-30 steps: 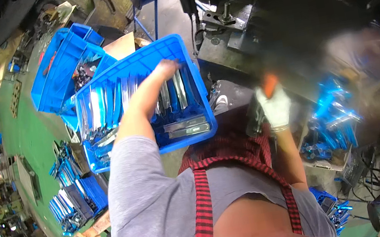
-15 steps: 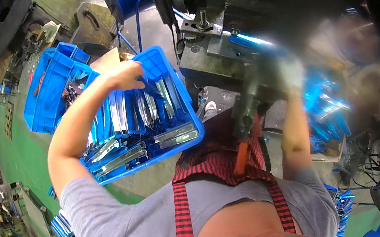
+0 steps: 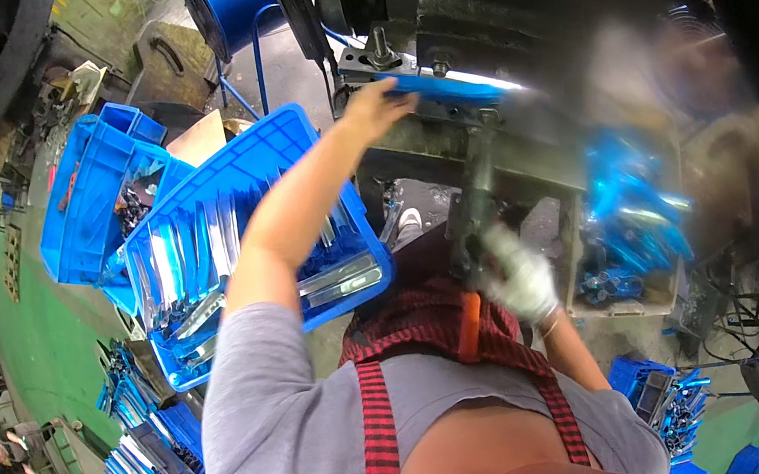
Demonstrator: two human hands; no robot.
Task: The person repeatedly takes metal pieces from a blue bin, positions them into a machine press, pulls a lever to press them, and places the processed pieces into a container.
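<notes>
My bare left hand (image 3: 380, 109) reaches across to the machine's metal fixture (image 3: 384, 58), its fingers closed on the left end of a long blue-filmed metal strip (image 3: 455, 88). The strip lies along the fixture, its far end shiny. Close to my apron, my right hand (image 3: 519, 278) in a white glove is beside a dark metal bar (image 3: 475, 205) that sticks out toward me. Motion blur hides its fingers. An orange handle (image 3: 468, 325) shows just left of that glove.
A blue crate (image 3: 279, 331) of filmed metal strips stands at my left, with more blue bins (image 3: 84, 203) behind it. Right of the machine, a tray holds a heap of blue-wrapped parts (image 3: 636, 222). A blue drum-shaped fan (image 3: 242, 2) stands at the back.
My left hand has gone from the crate rightward to the fixture, with a blue strip in it. My right hand has drawn back from the fixture toward my body.
</notes>
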